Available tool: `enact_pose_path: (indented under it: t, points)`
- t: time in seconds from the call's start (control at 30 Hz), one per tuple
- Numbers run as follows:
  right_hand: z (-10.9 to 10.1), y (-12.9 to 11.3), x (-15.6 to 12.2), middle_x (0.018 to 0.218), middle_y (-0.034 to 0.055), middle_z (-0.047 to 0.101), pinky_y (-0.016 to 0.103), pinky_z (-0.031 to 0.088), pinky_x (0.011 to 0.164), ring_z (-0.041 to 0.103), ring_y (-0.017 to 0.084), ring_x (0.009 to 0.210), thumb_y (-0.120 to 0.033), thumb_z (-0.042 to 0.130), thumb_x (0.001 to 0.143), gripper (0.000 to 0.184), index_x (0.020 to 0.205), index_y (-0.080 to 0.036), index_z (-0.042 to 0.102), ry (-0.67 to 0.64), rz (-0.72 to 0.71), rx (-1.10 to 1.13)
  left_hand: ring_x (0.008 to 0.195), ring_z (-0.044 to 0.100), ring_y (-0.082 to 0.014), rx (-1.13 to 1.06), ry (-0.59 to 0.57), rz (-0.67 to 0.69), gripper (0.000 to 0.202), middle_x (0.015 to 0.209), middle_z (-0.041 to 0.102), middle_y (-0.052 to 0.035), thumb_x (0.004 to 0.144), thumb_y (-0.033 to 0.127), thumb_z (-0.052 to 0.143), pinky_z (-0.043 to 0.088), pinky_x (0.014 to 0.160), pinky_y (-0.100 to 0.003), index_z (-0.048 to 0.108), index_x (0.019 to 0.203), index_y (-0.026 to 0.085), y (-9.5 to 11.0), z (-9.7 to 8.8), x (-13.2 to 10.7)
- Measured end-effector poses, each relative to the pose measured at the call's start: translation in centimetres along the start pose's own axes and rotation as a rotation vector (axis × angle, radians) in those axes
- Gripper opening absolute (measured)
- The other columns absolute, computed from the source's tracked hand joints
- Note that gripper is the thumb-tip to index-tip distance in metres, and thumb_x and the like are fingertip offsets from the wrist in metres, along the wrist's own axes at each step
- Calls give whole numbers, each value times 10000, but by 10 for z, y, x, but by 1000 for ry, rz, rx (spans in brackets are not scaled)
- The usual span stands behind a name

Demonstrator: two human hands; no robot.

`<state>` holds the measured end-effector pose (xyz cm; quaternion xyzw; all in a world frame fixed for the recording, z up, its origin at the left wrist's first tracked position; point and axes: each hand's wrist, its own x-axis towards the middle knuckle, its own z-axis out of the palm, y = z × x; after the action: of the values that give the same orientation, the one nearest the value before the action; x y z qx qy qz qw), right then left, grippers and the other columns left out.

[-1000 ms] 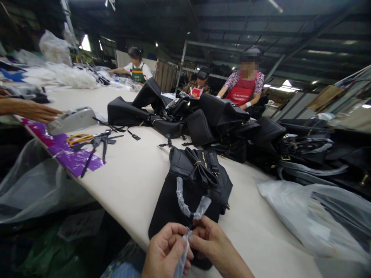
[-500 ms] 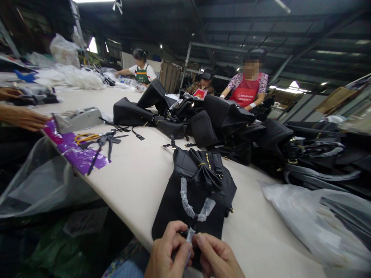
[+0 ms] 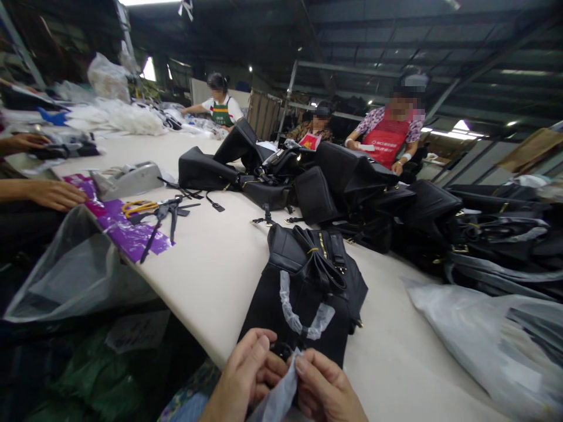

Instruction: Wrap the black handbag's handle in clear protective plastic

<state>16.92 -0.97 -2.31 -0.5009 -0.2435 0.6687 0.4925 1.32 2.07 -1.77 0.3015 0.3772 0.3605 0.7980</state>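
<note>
A black bag [image 3: 292,328] lies on the table in front of me, and its curved handle [image 3: 289,306] is wrapped in clear film. At its near edge, my right hand [image 3: 328,384] pinches the tip of a strip of whitish plastic film [image 3: 281,394] between thumb and fingers. My left hand [image 3: 244,375] is closed on the other side, its curled fingers against the strip and beside a small black strap piece [image 3: 281,350]. What exactly the left fingers grip is hidden. Folded straps tied with a yellow band [image 3: 312,250] rest on the bag.
Black bags [image 3: 325,196] are heaped across the table [image 3: 197,281]. Scissors [image 3: 163,220] and purple film [image 3: 127,225] lie left, near a grey tape dispenser [image 3: 132,179]. A co-worker's hand [image 3: 57,194] reaches in there. A plastic bag [image 3: 479,334] lies right. Other people work behind.
More of the whitish film now shows, hanging down between my hands. My left thumb has moved up and away from it, while my right hand keeps its pinch. The view has shifted slightly.
</note>
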Motion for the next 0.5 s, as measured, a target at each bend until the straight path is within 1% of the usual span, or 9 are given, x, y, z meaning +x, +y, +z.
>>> enact_pose_path:
  t: [0.1,0.17,0.23,0.27,0.37,0.43,0.5]
  points:
    - [3,-3,-1,419,-105,348,194,174,432,218,36,413,-608,838,590,508,628,-164,596,31,-11,-57,594,578,-113,-25,-15,-6,460,728,645,-19,753,595,659,342,506,-180,547,888,170,4,2,6]
    - [4,-4,-2,420,-99,358,196,163,435,223,36,413,-624,824,601,514,629,-160,603,36,-11,-106,534,537,-92,34,7,3,422,663,620,0,702,538,720,321,484,-176,537,766,163,5,5,8]
    - [4,-5,-2,419,-96,364,197,177,439,240,37,410,-633,810,613,516,623,-160,603,43,-14,-140,498,507,-83,93,45,16,421,589,594,13,668,520,742,325,480,-179,521,693,162,6,7,9]
    - [4,-5,-2,419,-95,369,197,187,441,252,39,409,-637,804,617,517,622,-162,601,46,-14,-149,486,499,-83,113,57,17,421,565,589,16,658,519,743,331,479,-181,518,677,164,6,8,9]
    - [2,-5,-2,422,-87,396,201,205,440,285,46,405,-653,790,620,526,614,-167,588,56,-22,-173,506,528,-99,169,70,38,387,582,616,2,665,503,730,382,500,-195,550,683,161,11,6,8]
    - [-2,-3,0,425,-86,404,203,209,435,293,47,399,-663,781,622,535,607,-171,569,64,-29,-201,551,560,-119,228,110,98,363,609,620,-5,656,485,731,426,524,-208,576,678,157,19,0,9]
    - [-7,1,3,417,-92,388,204,201,416,282,45,382,-687,771,608,558,591,-178,540,74,-23,-234,589,577,-134,291,184,177,346,615,607,-4,639,471,727,460,551,-219,590,663,155,28,-7,10]
